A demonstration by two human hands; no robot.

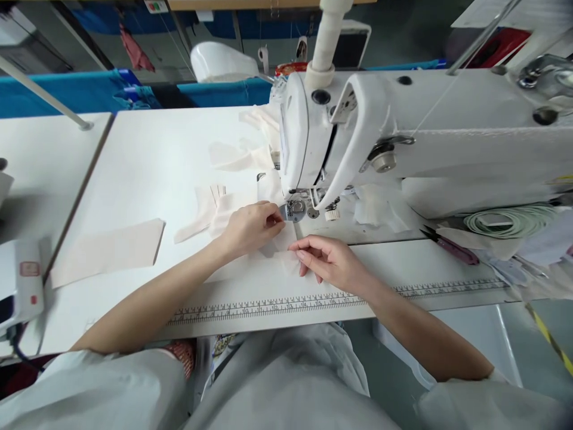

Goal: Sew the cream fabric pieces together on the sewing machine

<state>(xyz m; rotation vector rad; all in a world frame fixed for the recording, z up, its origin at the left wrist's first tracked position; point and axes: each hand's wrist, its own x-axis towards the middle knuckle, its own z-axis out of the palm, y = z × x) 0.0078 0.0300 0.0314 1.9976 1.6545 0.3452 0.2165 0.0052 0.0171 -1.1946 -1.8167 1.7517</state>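
Note:
Both of my hands are at a thin white piece of fabric [283, 239] in front of the needle area of a white sewing machine [304, 131]. My left hand [254, 227] has its fingers curled and pinched on the fabric's far edge, close to the metal needle plate [295, 209]. Thumb and forefinger of my right hand [324, 258] pinch the near right part of the same fabric. Pale pink cut pieces [201, 212] lie just left of my left hand. The fabric's outline blends into the white table.
A larger pale pink fabric piece [110, 251] lies to the left. A printed ruler strip [277, 307] runs along the front edge. Purple-handled thread snips [452, 246] and a coil of pale green cord [510, 221] are at the right. A white device [20, 283] stands far left.

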